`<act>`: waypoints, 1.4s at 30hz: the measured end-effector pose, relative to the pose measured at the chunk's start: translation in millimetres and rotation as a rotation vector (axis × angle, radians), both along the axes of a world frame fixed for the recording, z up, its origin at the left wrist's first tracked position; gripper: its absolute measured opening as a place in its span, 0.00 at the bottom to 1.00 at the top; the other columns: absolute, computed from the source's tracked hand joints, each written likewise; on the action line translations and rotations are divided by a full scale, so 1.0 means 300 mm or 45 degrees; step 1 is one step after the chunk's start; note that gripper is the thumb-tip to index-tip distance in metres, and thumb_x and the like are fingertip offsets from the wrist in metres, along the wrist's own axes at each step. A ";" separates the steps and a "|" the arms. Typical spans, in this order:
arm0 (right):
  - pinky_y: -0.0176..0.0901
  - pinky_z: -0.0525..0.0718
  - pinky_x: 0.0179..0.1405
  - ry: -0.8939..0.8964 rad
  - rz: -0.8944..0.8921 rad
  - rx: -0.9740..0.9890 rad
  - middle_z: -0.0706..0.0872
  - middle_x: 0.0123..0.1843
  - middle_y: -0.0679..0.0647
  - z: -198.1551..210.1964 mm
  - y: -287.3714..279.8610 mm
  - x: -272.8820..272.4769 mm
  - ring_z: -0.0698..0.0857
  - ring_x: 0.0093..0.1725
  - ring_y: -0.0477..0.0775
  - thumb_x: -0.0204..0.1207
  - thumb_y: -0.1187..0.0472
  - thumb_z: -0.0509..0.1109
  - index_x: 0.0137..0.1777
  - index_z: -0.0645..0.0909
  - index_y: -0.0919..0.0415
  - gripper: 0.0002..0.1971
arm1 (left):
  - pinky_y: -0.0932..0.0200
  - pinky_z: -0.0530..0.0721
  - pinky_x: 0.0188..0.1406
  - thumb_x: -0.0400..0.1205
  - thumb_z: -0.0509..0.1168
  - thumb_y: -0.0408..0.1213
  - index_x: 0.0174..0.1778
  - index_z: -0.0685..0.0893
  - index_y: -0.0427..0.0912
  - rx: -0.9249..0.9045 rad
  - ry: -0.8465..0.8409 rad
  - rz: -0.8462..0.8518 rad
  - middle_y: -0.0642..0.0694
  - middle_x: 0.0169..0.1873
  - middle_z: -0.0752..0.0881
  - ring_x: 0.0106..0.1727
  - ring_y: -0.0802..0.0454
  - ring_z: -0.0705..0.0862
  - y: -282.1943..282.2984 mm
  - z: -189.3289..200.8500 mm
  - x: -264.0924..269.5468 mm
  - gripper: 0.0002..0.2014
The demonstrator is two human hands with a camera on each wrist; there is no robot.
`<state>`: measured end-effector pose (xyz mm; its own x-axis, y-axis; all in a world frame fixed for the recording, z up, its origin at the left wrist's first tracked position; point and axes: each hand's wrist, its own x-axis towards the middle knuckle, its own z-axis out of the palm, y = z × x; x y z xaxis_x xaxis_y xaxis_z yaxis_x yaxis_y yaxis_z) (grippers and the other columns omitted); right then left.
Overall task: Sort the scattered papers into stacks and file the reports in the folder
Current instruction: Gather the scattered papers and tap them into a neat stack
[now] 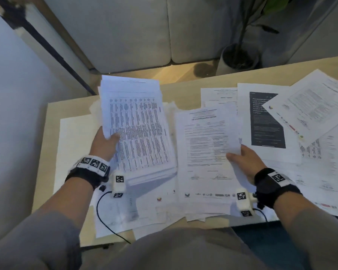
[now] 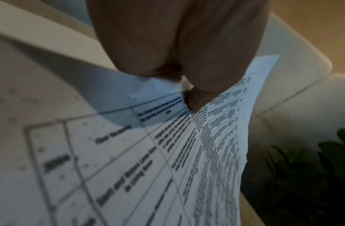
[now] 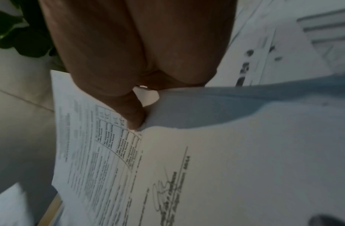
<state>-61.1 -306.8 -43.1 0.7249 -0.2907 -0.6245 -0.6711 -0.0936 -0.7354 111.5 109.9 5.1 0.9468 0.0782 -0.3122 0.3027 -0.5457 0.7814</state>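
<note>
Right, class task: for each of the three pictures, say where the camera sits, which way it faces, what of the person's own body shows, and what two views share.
Head: worn on the head, looking forward and down at the table; both forearms, left hand and right hand show.
Left wrist: looks along the left hand at the table sheet it pinches; only fingers show.
Right wrist: looks along the right hand at the signed report it pinches; only fingers show.
Shared: both wrist views and the head view show the plant.

Wooden table (image 1: 185,90) strewn with papers (image 1: 269,121)
</note>
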 end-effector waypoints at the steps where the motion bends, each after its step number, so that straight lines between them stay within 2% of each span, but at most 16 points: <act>1: 0.63 0.79 0.78 -0.023 -0.011 -0.017 0.90 0.69 0.49 0.015 -0.031 -0.006 0.87 0.69 0.57 0.83 0.56 0.74 0.76 0.82 0.52 0.21 | 0.51 0.76 0.70 0.89 0.65 0.41 0.77 0.80 0.54 -0.028 0.001 0.004 0.55 0.68 0.86 0.68 0.50 0.83 0.053 0.018 -0.009 0.18; 6: 0.61 0.78 0.77 -0.095 -0.202 0.029 0.90 0.68 0.52 0.071 -0.190 -0.051 0.87 0.69 0.61 0.80 0.59 0.78 0.72 0.82 0.53 0.21 | 0.40 0.71 0.81 0.89 0.67 0.39 0.75 0.76 0.69 -0.239 0.072 0.044 0.62 0.74 0.82 0.77 0.53 0.79 0.295 0.062 -0.092 0.23; 8: 0.61 0.76 0.78 -0.124 -0.225 0.053 0.88 0.71 0.50 0.063 -0.239 -0.069 0.86 0.70 0.59 0.59 0.37 0.88 0.78 0.78 0.54 0.48 | 0.39 0.70 0.82 0.88 0.69 0.39 0.79 0.69 0.70 -0.252 0.147 0.065 0.60 0.77 0.80 0.78 0.51 0.78 0.374 0.041 -0.150 0.28; 10: 0.57 0.78 0.74 -0.169 -0.282 0.140 0.87 0.72 0.50 0.051 -0.254 -0.079 0.87 0.69 0.56 0.39 0.31 0.91 0.82 0.75 0.55 0.66 | 0.37 0.69 0.82 0.83 0.73 0.52 0.86 0.57 0.72 -0.072 0.294 -0.034 0.58 0.84 0.72 0.82 0.48 0.74 0.428 0.003 -0.207 0.39; 12: 0.55 0.85 0.72 -0.200 -0.301 0.245 0.87 0.74 0.52 0.067 -0.234 -0.077 0.88 0.70 0.59 0.48 0.42 0.92 0.83 0.75 0.56 0.59 | 0.43 0.74 0.77 0.84 0.72 0.53 0.90 0.55 0.60 0.108 0.487 -0.069 0.51 0.84 0.72 0.78 0.45 0.77 0.418 -0.044 -0.268 0.42; 14: 0.53 0.86 0.70 -0.237 -0.288 0.326 0.86 0.76 0.56 0.086 -0.181 -0.055 0.86 0.72 0.61 0.67 0.57 0.83 0.83 0.76 0.59 0.42 | 0.51 0.78 0.68 0.86 0.71 0.46 0.84 0.72 0.45 0.217 0.569 -0.021 0.45 0.75 0.82 0.67 0.44 0.84 0.402 -0.109 -0.337 0.30; 16: 0.58 0.83 0.70 -0.248 -0.292 0.356 0.85 0.76 0.60 0.080 -0.139 -0.036 0.86 0.73 0.63 0.78 0.66 0.74 0.82 0.76 0.61 0.30 | 0.47 0.81 0.71 0.80 0.72 0.52 0.79 0.79 0.43 0.324 0.584 0.118 0.43 0.74 0.83 0.68 0.40 0.84 0.370 -0.157 -0.387 0.31; 19: 0.66 0.83 0.73 -0.163 -0.196 0.284 0.89 0.71 0.59 0.044 -0.095 -0.019 0.88 0.69 0.64 0.73 0.62 0.81 0.78 0.80 0.61 0.31 | 0.43 0.75 0.75 0.81 0.71 0.49 0.78 0.80 0.42 0.578 0.579 0.303 0.41 0.80 0.70 0.77 0.34 0.72 0.309 -0.155 -0.413 0.29; 22: 0.57 0.82 0.68 0.019 0.197 -0.191 0.89 0.65 0.56 0.005 -0.003 0.009 0.87 0.63 0.61 0.82 0.62 0.76 0.72 0.82 0.60 0.19 | 0.46 0.77 0.66 0.86 0.66 0.43 0.77 0.79 0.39 0.552 0.593 0.319 0.41 0.79 0.64 0.66 0.34 0.77 0.266 -0.129 -0.424 0.24; 25: 0.51 0.80 0.58 0.134 0.340 -0.541 0.87 0.62 0.63 -0.074 0.109 0.020 0.85 0.58 0.62 0.82 0.62 0.74 0.65 0.83 0.65 0.15 | 0.53 0.83 0.55 0.84 0.65 0.40 0.69 0.82 0.39 0.439 0.504 0.234 0.38 0.70 0.79 0.51 0.37 0.87 0.286 -0.136 -0.423 0.18; 28: 0.59 0.80 0.71 0.221 0.394 -0.823 0.78 0.72 0.68 -0.119 0.191 0.009 0.80 0.68 0.70 0.82 0.58 0.70 0.71 0.80 0.65 0.19 | 0.46 0.89 0.52 0.81 0.65 0.39 0.53 0.82 0.49 0.330 0.421 0.217 0.43 0.46 0.89 0.46 0.40 0.89 0.298 -0.130 -0.431 0.06; 32: 0.64 0.78 0.71 0.314 0.447 -1.050 0.71 0.76 0.62 -0.106 0.262 -0.015 0.73 0.73 0.68 0.85 0.56 0.68 0.72 0.78 0.61 0.18 | 0.53 0.85 0.42 0.85 0.67 0.33 0.73 0.69 0.49 0.141 0.375 0.277 0.46 0.52 0.85 0.44 0.41 0.88 0.326 -0.108 -0.443 0.22; 34: 0.64 0.76 0.71 0.355 0.472 -1.078 0.70 0.78 0.60 -0.102 0.258 -0.019 0.71 0.74 0.67 0.84 0.55 0.68 0.72 0.78 0.59 0.18 | 0.50 0.86 0.54 0.84 0.70 0.34 0.81 0.64 0.49 0.086 0.444 0.279 0.42 0.63 0.83 0.52 0.40 0.87 0.363 -0.096 -0.440 0.31; 37: 0.67 0.73 0.75 0.358 0.408 -1.022 0.67 0.82 0.60 -0.088 0.243 -0.006 0.68 0.78 0.69 0.83 0.55 0.70 0.73 0.77 0.59 0.20 | 0.48 0.82 0.64 0.87 0.67 0.35 0.74 0.79 0.43 0.164 0.536 0.087 0.42 0.65 0.86 0.56 0.43 0.85 0.434 -0.066 -0.428 0.18; 39: 0.67 0.73 0.76 0.339 0.389 -0.998 0.66 0.83 0.60 -0.080 0.240 -0.003 0.67 0.79 0.69 0.83 0.55 0.70 0.75 0.76 0.60 0.22 | 0.50 0.82 0.58 0.88 0.64 0.32 0.74 0.80 0.49 0.115 0.470 0.078 0.46 0.62 0.86 0.56 0.45 0.85 0.480 -0.027 -0.411 0.19; 42: 0.64 0.77 0.73 0.298 0.374 -0.936 0.73 0.80 0.62 -0.075 0.222 -0.010 0.73 0.75 0.69 0.84 0.58 0.67 0.73 0.76 0.62 0.19 | 0.42 0.83 0.65 0.87 0.65 0.32 0.69 0.80 0.64 0.028 0.318 0.089 0.51 0.64 0.88 0.63 0.44 0.87 0.527 0.052 -0.370 0.21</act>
